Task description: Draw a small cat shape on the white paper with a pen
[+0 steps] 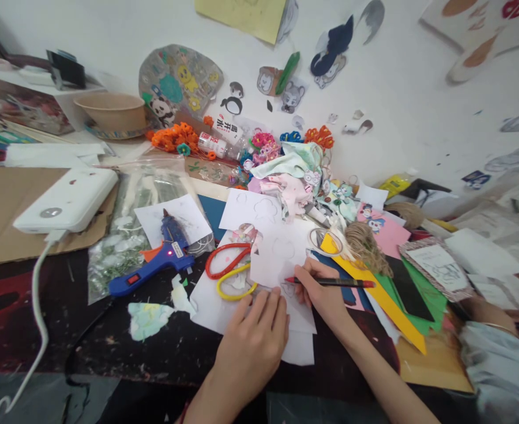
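Yellow sheet (246,16) cut off at top.

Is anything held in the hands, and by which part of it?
The right hand holds the red-and-black pen near its pointed red end. The left hand rests on paper.

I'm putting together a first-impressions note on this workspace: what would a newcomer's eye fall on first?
Probably the bright blue glue gun, its red light lit, left of the red-and-yellow-handled scissors. Next, perhaps, the right hand holding a red-and-black pen over white paper, where the left hand rests. Behind, orange flower-like pieces stand out against the white wall.
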Demonstrator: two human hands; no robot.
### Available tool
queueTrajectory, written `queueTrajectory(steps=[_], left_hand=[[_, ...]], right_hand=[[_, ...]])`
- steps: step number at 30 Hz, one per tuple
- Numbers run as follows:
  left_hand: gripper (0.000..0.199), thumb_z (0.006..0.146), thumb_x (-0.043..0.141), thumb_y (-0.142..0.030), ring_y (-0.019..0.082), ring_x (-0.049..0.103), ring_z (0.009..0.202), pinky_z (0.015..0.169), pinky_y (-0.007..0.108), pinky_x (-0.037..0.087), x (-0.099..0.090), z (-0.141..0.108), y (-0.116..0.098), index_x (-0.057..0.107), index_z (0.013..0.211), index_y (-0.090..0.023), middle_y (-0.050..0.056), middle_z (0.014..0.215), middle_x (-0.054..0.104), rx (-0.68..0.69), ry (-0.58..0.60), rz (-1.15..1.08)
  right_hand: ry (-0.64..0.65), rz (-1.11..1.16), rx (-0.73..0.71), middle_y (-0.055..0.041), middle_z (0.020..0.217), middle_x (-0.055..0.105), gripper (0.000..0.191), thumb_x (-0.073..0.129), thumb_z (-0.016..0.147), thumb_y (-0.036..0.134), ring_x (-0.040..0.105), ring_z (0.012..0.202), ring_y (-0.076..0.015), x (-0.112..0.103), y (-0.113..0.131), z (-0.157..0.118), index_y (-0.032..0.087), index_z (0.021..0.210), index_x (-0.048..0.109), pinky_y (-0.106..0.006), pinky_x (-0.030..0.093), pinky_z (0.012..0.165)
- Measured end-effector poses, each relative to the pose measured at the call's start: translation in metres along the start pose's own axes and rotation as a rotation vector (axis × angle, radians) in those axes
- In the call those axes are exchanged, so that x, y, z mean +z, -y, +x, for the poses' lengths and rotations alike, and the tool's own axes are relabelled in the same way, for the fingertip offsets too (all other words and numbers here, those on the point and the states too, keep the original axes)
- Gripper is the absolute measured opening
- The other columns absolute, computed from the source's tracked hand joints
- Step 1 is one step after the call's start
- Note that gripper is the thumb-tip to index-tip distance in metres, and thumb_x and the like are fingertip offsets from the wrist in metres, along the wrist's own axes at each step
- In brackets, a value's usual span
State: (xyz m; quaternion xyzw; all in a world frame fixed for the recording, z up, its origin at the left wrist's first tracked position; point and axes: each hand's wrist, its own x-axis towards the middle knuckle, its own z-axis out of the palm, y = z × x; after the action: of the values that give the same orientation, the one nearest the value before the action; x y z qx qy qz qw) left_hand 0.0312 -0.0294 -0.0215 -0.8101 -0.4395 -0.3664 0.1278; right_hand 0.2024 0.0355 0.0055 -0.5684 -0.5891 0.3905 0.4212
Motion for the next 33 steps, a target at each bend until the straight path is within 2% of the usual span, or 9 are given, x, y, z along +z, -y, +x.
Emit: queueTrajectory(steps=[5, 11, 33], left_hand=[[0.025, 0.099, 0.054, -0.021, 0.025, 0.067, 0.102, 0.094, 0.042, 0.042, -0.0001, -0.0005, -0.0003, 0.071, 0.114, -0.010, 0.009, 0.119, 0.075, 0.000, -0.003, 0.001], [0.025, 0.099, 0.055, -0.021, 0.026, 0.067, 0.103, 0.095, 0.042, 0.042, -0.0004, -0.0012, -0.0008, 0.071, 0.114, -0.010, 0.009, 0.119, 0.075, 0.002, -0.003, -0.001], [0.025, 0.099, 0.055, -0.021, 0.025, 0.067, 0.102, 0.094, 0.042, 0.043, -0.0002, -0.0008, -0.0004, 0.071, 0.114, -0.011, 0.009, 0.120, 0.075, -0.002, -0.005, 0.003]], right_hand=[[0.000, -0.010, -0.008, 0.0030, 0.044, 0.059, 0.040, 0.064, 0.090, 0.038, 0.045, 0.029, -0.0066, 0.0011, -0.0002, 0.0003, 0.021, 0.057, 0.050, -0.017, 0.031, 0.033], [0.027, -0.009, 0.007, 0.0024, 0.042, 0.058, 0.039, 0.065, 0.087, 0.035, 0.042, 0.026, -0.0071, -0.0007, -0.0049, 0.0001, 0.021, 0.055, 0.049, -0.018, 0.027, 0.029], [0.048, -0.012, -0.009, 0.0028, 0.046, 0.059, 0.041, 0.066, 0.091, 0.038, 0.046, 0.031, -0.0067, -0.0018, -0.0076, -0.0013, 0.021, 0.058, 0.050, -0.018, 0.031, 0.033]])
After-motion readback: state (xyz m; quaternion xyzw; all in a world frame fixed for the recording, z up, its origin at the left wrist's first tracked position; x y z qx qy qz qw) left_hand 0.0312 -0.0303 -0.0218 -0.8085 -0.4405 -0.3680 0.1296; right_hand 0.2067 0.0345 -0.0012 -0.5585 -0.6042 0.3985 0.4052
